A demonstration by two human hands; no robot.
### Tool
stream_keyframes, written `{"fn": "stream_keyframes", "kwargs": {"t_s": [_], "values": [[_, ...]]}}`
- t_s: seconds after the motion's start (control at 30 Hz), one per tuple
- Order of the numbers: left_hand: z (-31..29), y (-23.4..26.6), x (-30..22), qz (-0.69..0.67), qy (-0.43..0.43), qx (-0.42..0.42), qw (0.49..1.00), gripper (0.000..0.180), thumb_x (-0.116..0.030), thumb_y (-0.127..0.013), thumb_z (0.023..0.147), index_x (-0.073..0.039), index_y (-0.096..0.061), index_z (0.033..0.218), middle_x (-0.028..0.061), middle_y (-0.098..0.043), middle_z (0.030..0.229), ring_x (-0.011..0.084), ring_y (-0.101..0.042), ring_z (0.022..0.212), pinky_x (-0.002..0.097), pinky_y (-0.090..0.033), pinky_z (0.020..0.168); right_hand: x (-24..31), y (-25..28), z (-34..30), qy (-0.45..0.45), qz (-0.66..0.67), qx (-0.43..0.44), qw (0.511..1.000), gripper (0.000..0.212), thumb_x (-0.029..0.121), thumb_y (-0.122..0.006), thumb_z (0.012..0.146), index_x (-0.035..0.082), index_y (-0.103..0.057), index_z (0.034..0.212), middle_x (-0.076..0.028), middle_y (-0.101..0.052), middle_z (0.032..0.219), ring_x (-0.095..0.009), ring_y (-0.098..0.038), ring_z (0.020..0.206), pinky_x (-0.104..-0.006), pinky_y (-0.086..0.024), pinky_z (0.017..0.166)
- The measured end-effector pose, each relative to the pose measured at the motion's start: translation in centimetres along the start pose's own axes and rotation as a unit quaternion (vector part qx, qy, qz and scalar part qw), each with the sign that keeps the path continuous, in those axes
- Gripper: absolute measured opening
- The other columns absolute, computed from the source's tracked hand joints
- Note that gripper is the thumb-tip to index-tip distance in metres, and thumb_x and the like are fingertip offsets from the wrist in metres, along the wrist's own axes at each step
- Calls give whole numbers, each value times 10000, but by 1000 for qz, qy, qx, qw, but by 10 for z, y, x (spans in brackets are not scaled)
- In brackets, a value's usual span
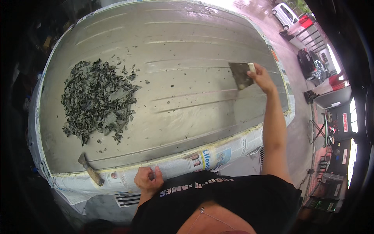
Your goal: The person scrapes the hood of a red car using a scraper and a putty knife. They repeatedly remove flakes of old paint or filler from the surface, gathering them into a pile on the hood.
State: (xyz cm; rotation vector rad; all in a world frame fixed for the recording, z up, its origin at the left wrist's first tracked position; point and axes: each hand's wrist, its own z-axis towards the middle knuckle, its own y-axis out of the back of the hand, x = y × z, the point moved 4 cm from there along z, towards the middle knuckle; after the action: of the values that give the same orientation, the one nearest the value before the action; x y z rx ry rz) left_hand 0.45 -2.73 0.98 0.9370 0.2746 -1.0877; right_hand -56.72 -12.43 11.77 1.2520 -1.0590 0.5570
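Observation:
My right hand [261, 78] grips a wide, flat scraper blade [239, 74] by its pale edge, over the right part of a bare, ridged vehicle roof [187, 89]. Fingers curled into a loose fist, my left hand [149, 180] rests on the newspaper-covered near edge, with nothing visible in it. To its left lies a hand scraper [92, 171] with a wrapped handle, across the roof's edge. A large heap of grey, curled paint flakes [99, 101] covers the left part of the roof. Smaller flakes are scattered around the heap and toward the middle.
Taped newspaper [230, 156] borders the roof. Beyond its right side is the workshop floor [298, 117], with a dark car [311, 64] and a white van [285, 16] farther off. Equipment and a folding stand [321, 130] are along the right.

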Motion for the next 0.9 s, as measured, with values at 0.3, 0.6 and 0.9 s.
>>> {"fn": "stream_keyframes", "kwargs": {"t_s": [0.3,0.6,0.9], "values": [[11,-3,3,35,3,40,999,336,-26,-752,804,-44,-491,1016,71,-509,676,228,-484,491,342,-362,437,-34,31,102,-50,-217,119,967,267,55,-635,921,25,-691,1181,-20,-709,936,-118,-610,844,-300,-492,817],[14,-6,3,31,-4,34,999,333,-27,-748,807,-39,-503,1032,78,-531,691,228,-489,489,342,-372,437,32,-73,116,10,-242,217,946,329,91,-684,886,45,-686,1212,-98,-740,947,-185,-667,899,-356,-521,858],[13,-6,4,14,0,21,1000,351,-1,-742,798,-50,-496,1043,78,-530,657,200,-466,456,319,-346,415,96,-116,113,58,-151,217,963,365,138,-686,919,31,-651,1266,-86,-728,1006,-163,-643,898,-344,-523,831]]}}
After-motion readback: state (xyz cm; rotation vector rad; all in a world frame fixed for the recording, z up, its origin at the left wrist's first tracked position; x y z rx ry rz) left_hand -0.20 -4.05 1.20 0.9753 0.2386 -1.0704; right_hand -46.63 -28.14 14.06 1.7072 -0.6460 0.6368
